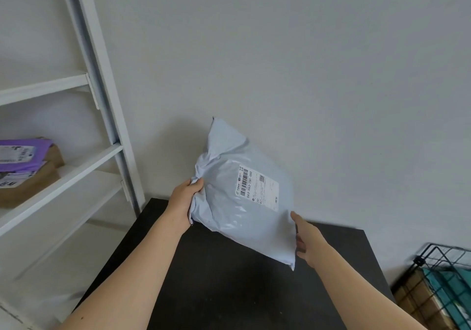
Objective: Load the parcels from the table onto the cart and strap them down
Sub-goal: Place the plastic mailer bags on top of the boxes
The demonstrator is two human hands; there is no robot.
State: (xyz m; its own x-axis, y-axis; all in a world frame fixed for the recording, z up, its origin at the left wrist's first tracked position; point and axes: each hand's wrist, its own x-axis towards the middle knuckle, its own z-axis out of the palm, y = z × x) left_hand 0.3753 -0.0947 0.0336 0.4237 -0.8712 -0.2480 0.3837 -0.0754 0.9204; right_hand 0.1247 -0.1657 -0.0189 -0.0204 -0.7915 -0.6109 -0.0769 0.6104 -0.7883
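A pale grey parcel (229, 202) is held tilted over the far end of the black table (229, 283), label facing up. The left hand (183, 202) grips its bunched edge at the parcel's 9 o'clock. The right hand (308, 240) pinches the lower edge at 4 o'clock, thumb on top. The wire cart (438, 278) stands at the table's 3 o'clock.

One grey parcel (237, 194); one table (229, 278); one wire cart (448, 247); one shelf (76, 176).
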